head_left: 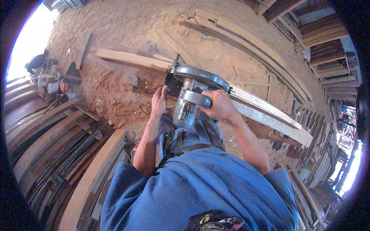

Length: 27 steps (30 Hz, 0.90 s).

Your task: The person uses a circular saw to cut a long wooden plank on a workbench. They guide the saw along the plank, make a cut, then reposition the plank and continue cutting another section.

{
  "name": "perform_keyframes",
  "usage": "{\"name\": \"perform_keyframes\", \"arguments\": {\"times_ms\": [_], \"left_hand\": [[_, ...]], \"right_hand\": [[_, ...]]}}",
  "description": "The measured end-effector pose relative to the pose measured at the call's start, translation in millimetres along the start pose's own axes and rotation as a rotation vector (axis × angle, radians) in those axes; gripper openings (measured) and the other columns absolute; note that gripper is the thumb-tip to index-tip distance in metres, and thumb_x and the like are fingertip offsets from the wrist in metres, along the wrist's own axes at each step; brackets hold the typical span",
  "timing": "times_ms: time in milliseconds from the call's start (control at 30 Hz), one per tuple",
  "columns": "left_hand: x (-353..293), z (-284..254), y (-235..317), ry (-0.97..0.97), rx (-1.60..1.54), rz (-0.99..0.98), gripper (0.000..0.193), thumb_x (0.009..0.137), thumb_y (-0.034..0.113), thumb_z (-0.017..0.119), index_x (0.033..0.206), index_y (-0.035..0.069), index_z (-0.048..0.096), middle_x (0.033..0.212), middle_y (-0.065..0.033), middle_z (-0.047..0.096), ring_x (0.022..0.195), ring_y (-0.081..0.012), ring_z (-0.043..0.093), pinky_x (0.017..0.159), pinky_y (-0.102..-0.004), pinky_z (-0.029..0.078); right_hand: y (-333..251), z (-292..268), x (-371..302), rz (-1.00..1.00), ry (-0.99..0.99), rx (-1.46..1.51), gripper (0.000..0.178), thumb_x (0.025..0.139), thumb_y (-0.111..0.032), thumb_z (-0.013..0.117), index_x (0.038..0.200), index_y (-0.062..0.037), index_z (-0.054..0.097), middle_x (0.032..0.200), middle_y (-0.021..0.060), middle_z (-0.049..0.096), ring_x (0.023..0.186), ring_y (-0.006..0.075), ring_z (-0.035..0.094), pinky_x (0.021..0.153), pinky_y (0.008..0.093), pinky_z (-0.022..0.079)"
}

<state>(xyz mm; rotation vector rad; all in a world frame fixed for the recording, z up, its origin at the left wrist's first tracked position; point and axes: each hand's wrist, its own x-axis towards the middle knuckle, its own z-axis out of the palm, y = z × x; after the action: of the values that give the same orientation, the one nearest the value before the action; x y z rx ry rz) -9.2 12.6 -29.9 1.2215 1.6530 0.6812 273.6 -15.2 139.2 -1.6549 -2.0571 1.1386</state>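
Note:
A circular saw (202,74) with a rounded metal guard and a clear-looking motor housing sits across a long timber beam (135,57) in front of me. My right hand (219,106) wraps around its rear handle, closed. At the left side of the saw's dark base plate is my left hand (158,101), fingers stretched out and pointing away from me. Whether it presses on the plate or only lies beside it, I cannot tell. The beam runs out on both sides of the saw; the saw's body hides its middle and the blade.
Long dark planks (246,42) lie on the sawdust-covered ground ahead. Curved timbers (38,154) are stacked at left, with a pale board (92,177) beside me. Containers (52,86) stand at far left. Shelved lumber (327,57) lines the right, and several short boards (320,142) lie below it.

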Motion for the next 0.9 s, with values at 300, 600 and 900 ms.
{"name": "perform_keyframes", "arguments": {"times_ms": [300, 600, 900], "left_hand": [[-4.8, -2.8, 9.7, 0.000, 0.014, 0.010, 0.070, 0.104, 0.066, 0.050, 0.124, 0.002, 0.069, 0.092, -0.0153, 0.073, 0.077, -0.0253, 0.071, 0.072, -0.0414, 0.056], [-4.1, -2.7, 9.3, 0.008, -0.011, -0.039, 0.069, 0.104, 0.065, 0.051, 0.127, 0.002, 0.069, 0.098, -0.0169, 0.075, 0.078, -0.0251, 0.071, 0.075, -0.0408, 0.056], [-8.1, -3.8, 16.4, 0.033, 0.028, -0.036, 0.064, 0.106, 0.059, 0.052, 0.126, 0.001, 0.070, 0.104, -0.0183, 0.075, 0.080, -0.0253, 0.071, 0.077, -0.0403, 0.054]], "right_hand": [[2.2, 2.9, -0.8, -0.073, 0.073, -0.001, 0.025, 0.079, -0.025, 0.083, 0.094, -0.0071, 0.074, 0.079, 0.0193, 0.072, 0.080, 0.0410, 0.072, 0.071, 0.0488, 0.055], [2.5, 3.4, -0.5, -0.081, 0.078, 0.016, 0.025, 0.079, -0.024, 0.083, 0.093, -0.0062, 0.073, 0.081, 0.0193, 0.072, 0.081, 0.0409, 0.072, 0.072, 0.0477, 0.055], [3.5, 3.7, -0.5, -0.106, 0.083, 0.025, 0.023, 0.079, -0.022, 0.083, 0.093, -0.0060, 0.074, 0.078, 0.0194, 0.072, 0.080, 0.0400, 0.072, 0.072, 0.0474, 0.055]]}}
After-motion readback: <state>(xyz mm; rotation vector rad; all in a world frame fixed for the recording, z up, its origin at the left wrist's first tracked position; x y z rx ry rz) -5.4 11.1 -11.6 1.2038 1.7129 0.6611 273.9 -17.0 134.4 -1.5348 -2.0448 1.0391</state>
